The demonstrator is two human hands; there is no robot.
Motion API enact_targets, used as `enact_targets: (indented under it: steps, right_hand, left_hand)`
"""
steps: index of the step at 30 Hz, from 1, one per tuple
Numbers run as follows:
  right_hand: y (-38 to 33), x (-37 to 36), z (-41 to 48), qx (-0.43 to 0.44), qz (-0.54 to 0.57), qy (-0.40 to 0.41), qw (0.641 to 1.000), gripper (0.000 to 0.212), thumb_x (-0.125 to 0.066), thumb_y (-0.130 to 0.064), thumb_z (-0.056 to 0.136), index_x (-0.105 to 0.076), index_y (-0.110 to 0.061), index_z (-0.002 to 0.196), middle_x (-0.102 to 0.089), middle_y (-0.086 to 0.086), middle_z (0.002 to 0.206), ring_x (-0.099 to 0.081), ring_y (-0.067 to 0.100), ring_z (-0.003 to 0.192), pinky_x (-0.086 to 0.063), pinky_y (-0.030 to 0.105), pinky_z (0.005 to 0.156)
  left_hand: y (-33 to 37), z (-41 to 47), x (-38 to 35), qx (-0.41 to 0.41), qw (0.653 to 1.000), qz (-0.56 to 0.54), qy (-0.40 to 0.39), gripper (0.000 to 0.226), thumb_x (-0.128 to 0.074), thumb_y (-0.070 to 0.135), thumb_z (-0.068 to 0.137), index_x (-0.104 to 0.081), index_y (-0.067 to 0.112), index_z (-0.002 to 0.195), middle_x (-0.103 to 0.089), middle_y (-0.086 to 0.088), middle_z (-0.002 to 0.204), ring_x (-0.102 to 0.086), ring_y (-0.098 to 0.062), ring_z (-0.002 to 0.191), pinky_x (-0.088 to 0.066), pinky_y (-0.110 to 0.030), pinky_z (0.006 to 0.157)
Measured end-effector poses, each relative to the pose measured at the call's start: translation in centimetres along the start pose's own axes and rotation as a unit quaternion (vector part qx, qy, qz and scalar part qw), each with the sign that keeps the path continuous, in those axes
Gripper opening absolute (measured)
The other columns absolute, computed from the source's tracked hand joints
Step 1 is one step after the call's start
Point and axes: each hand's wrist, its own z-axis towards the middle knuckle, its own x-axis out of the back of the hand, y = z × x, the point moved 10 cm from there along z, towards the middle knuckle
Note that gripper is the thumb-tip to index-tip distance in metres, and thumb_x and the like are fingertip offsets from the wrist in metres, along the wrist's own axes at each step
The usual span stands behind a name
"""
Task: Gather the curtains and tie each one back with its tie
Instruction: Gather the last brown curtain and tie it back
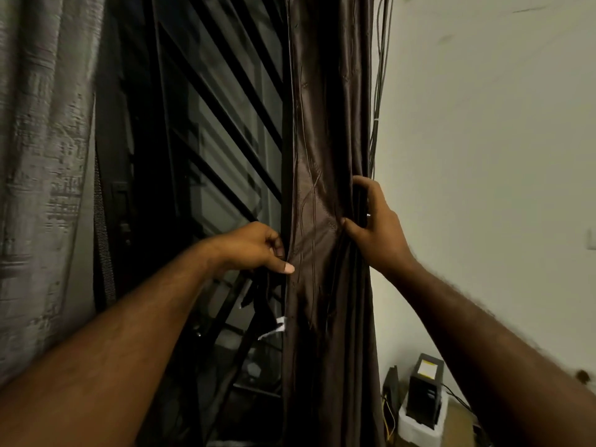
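The brown curtain [322, 124] hangs bunched btwn window [219, 124] & wall [483, 140], on the right side. L hand [254, 248] pinches its left edge, thumb pressed on the front, fingers curled behind. R hand [374, 224] grips the folds on the wall side, fingers wrapped round them, slightly higher. A dark strip [261, 304] w/ a white tag dangles just under L hand; can't tell if it's the tie. The grey curtain [42, 156] hangs loose at far left, well apart
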Motion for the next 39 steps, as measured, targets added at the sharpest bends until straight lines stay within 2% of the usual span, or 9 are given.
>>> enact_targets:
  steps: [5,10,15,18,21,26,32,36,39]
  right_hand:
    - [-0.9,-0.2,-1.1,0.034,-0.030,0.026,0.999,0.099,-0.059,0.001,0.095,-0.003,-0.053,0.156,-0.030,-0.009,0.163,-0.040,-0.002,0.131,-0.036,0.026,0.107]
    - [0.1,-0.1,-1.6,-0.016,0.003,0.068,0.998,0.088,-0.059,-0.009,0.099,-0.005,-0.038,0.161,-0.065,0.005,0.133,-0.071,0.013,0.095,-0.060,0.037,0.093]
    - [0.1,-0.4,-1.9,-0.004,-0.012,0.063,0.998,0.092,-0.060,-0.010,0.099,-0.002,-0.053,0.156,-0.064,-0.006,0.128,-0.070,0.002,0.086,-0.055,0.008,0.077]
    - [-0.6,-1.0,-2.5,0.043,-0.010,0.040,0.998,0.074,-0.058,-0.001,0.098,-0.035,-0.048,0.151,-0.048,-0.023,0.141,-0.055,-0.018,0.106,-0.044,0.000,0.093]
    - [-0.8,-1.8,-3.4,0.076,-0.066,0.034,0.994,0.038,-0.059,0.000,0.097,-0.070,-0.025,0.124,-0.057,-0.016,0.097,-0.053,-0.014,0.091,-0.046,0.005,0.078]
    - [-1.6,-3.3,-4.6,0.113,-0.064,0.008,0.992,0.050,-0.073,-0.003,0.087,-0.063,-0.017,0.135,-0.049,-0.026,0.101,-0.051,-0.018,0.098,-0.039,-0.001,0.083]
    - [-2.2,-4.0,-5.4,0.085,0.030,-0.020,0.996,0.056,-0.076,-0.036,0.085,-0.060,-0.026,0.137,-0.056,-0.011,0.108,-0.060,0.003,0.105,-0.048,0.012,0.085]
    - [-2.7,-3.3,-5.1,0.058,0.115,0.007,0.992,0.022,-0.063,-0.036,0.095,-0.073,-0.030,0.113,-0.065,-0.011,0.093,-0.065,0.009,0.092,-0.051,0.021,0.079]
    - [-1.2,-2.5,-4.7,-0.013,0.170,0.066,0.983,0.028,-0.055,-0.032,0.103,-0.076,-0.020,0.088,-0.070,0.001,0.080,-0.066,0.019,0.079,-0.051,0.041,0.072]
  left_hand:
    - [0.1,0.3,0.9,-0.018,0.999,-0.012,0.046,0.019,-0.078,0.007,0.079,-0.065,0.012,0.091,-0.067,-0.006,0.088,-0.065,-0.012,0.079,-0.058,-0.032,0.075]
    - [-0.8,-0.1,-1.9,0.007,0.999,0.037,-0.001,0.064,-0.090,0.026,0.063,-0.054,0.020,0.115,-0.064,0.000,0.110,-0.065,-0.014,0.096,-0.059,-0.035,0.082]
    - [-0.8,-0.4,-0.9,0.013,0.991,0.116,0.062,0.067,-0.081,0.009,0.072,-0.038,0.017,0.123,-0.056,0.002,0.090,-0.058,-0.011,0.077,-0.044,-0.020,0.052]
    - [-1.4,-1.0,-1.0,0.057,0.997,0.046,0.026,0.075,-0.077,-0.001,0.073,-0.033,0.026,0.129,-0.057,-0.005,0.094,-0.062,-0.017,0.076,-0.049,-0.022,0.047]
    - [-0.4,-1.6,-1.2,0.074,0.989,-0.130,0.016,0.075,-0.068,-0.010,0.076,-0.033,0.030,0.129,-0.059,-0.007,0.095,-0.065,-0.019,0.072,-0.050,-0.023,0.044]
    - [1.2,-1.3,-0.3,0.090,0.912,-0.382,0.118,0.061,-0.055,-0.018,0.078,-0.036,0.012,0.127,-0.054,-0.020,0.118,-0.068,-0.029,0.079,-0.054,-0.027,0.044]
    - [2.2,-1.1,-0.3,0.064,0.889,-0.430,0.148,0.055,-0.054,-0.020,0.078,-0.041,0.006,0.124,-0.060,-0.022,0.113,-0.073,-0.026,0.070,-0.056,-0.027,0.051]
    - [1.9,-1.0,0.0,0.050,0.889,-0.430,0.150,0.059,-0.051,-0.020,0.079,-0.041,0.009,0.130,-0.057,-0.021,0.122,-0.073,-0.031,0.080,-0.058,-0.028,0.055]
    - [1.4,-1.1,-0.5,0.045,0.902,-0.415,0.108,0.062,-0.062,-0.004,0.087,-0.036,0.014,0.140,-0.059,-0.019,0.123,-0.075,-0.030,0.078,-0.059,-0.027,0.061]
